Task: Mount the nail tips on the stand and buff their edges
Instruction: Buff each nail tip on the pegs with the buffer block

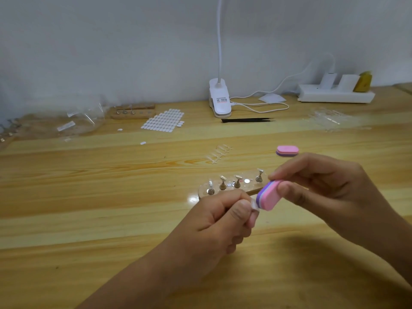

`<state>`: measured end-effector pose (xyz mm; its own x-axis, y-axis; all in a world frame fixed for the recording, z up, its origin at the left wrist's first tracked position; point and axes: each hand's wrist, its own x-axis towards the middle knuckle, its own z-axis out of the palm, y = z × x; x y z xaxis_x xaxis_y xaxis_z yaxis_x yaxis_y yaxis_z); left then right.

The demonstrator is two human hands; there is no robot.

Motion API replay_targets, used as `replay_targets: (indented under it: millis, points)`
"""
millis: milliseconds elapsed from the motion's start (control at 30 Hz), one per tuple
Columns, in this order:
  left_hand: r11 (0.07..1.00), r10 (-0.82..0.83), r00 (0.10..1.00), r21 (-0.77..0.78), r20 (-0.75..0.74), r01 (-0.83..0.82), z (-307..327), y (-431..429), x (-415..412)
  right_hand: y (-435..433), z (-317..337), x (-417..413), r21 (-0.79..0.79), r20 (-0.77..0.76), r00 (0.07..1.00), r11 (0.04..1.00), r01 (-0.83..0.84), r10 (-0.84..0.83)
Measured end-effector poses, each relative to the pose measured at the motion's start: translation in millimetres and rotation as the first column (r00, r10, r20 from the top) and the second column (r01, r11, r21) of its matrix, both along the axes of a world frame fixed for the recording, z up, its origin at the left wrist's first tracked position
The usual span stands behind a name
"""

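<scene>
So the person has both hands up just in front of the stand, lower right of centre. The left hand is pinching a small clear nail tip between thumb and fingers. The right hand grips a pink and purple buffer block by its far end, thumb under and fingers on top. The block is tilted, and its lower purple edge sits right against the tip's edge. The stand is a clear oval base lying flat on the counter just behind the hands. It has four little metal pegs upright on it, and one bare round spot between the two on the right. A second buffer lies flat a bit further back, right of centre, with a strip of clear tips to its left. The back edge along the wall is where the clutter lives. There are plastic bags and a wooden stand at upper left, then a sheet of white stickers. A clip lamp sits there with black tweezers lying in front of it, and a power strip at upper right. Plenty of open wood runs across the whole left side and the bottom of the frame, so there's loads of elbow room there.
</scene>
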<state>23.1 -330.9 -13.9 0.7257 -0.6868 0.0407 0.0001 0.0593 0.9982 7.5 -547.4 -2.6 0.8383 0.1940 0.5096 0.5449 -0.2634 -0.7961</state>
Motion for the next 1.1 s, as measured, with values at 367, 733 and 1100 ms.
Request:
replay_targets:
  millis: [367,733,1100]
  points:
    - [0.999,0.02,0.999,-0.037,0.042,-0.019,-7,-1,0,10,-2,-5,0.099,-0.118,0.986,0.989,-0.111,0.122]
    - [0.998,0.048,0.997,-0.044,0.057,-0.046,-7,-1,2,6,2,-3,0.12,-0.151,0.988,0.993,-0.016,0.034]
    - [0.997,0.058,0.998,-0.057,-0.006,-0.058,-2,-2,0,13,-3,-7,0.107,-0.166,0.983,0.992,-0.06,0.077]
